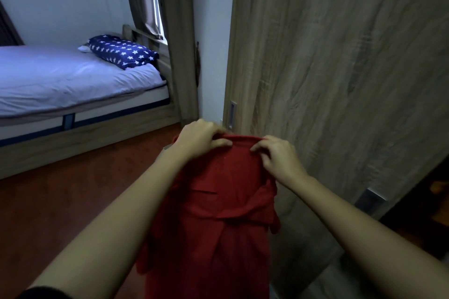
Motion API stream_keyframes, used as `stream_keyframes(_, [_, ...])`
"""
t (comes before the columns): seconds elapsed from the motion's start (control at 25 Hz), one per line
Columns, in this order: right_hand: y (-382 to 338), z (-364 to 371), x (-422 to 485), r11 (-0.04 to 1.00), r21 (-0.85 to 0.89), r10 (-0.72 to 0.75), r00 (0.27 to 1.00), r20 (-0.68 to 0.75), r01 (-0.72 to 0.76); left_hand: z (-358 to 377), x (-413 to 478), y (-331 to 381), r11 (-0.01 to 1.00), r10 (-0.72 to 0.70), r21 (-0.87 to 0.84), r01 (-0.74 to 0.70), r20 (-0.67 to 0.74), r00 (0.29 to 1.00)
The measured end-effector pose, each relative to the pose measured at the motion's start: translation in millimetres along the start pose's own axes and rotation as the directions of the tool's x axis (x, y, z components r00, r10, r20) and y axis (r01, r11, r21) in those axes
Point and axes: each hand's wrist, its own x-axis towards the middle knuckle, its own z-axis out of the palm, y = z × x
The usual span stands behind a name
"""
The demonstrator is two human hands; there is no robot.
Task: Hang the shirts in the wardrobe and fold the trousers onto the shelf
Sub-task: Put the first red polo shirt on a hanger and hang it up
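A red shirt (218,213) hangs down in front of me, held up by its top edge. My left hand (201,137) grips that edge on the left, fingers curled over the cloth. My right hand (277,156) pinches the same edge on the right. The two hands are close together, just in front of the wooden wardrobe door (340,80). The shirt's lower part runs out of view at the bottom. No hanger shows.
The wardrobe door has a recessed metal handle (232,114) just beyond my hands; a dark opening (425,213) shows at the right. A bed (73,80) with a starred blue pillow (121,52) stands at the left. Reddish-brown floor (60,201) lies between.
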Motion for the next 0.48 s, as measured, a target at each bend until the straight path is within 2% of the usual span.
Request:
stream_keyframes(0.04, [-3,-16,-1,0.999,-0.039,0.006,0.999,-0.042,-0.007,0,-10,-1,0.997,-0.028,0.078,0.024,0.059,0.998])
stream_keyframes(0.12, [-7,-46,-8,0.986,-0.165,0.014,1.0,-0.003,-0.015,8,-30,-12,0.993,-0.084,0.1,0.068,0.17,0.982])
stream_keyframes(0.2, [-8,-68,-23,0.956,-0.293,0.089,0.979,0.183,-0.032,6,-49,-22,0.987,-0.149,-0.037,0.159,0.195,0.969])
stream_keyframes(0.28, [-7,-89,-46,0.917,-0.392,0.226,0.905,0.361,-0.073,-11,-57,-18,0.939,-0.219,-0.239,0.247,0.141,0.966])
stream_keyframes(0.32, [-8,-97,-57,0.91,-0.4,0.274,0.881,0.386,-0.108,-23,-59,-11,0.896,-0.268,-0.344,0.281,0.086,0.959])
stream_keyframes(0.4, [-13,-115,-75,0.917,-0.348,0.309,0.901,0.305,-0.196,-47,-66,13,0.812,-0.377,-0.481,0.331,0.001,0.926])
stream_keyframes(0.48, [-21,-138,-94,0.901,-0.315,0.363,0.916,0.168,-0.299,-77,-75,44,0.785,-0.343,-0.542,0.3,0.023,0.939])
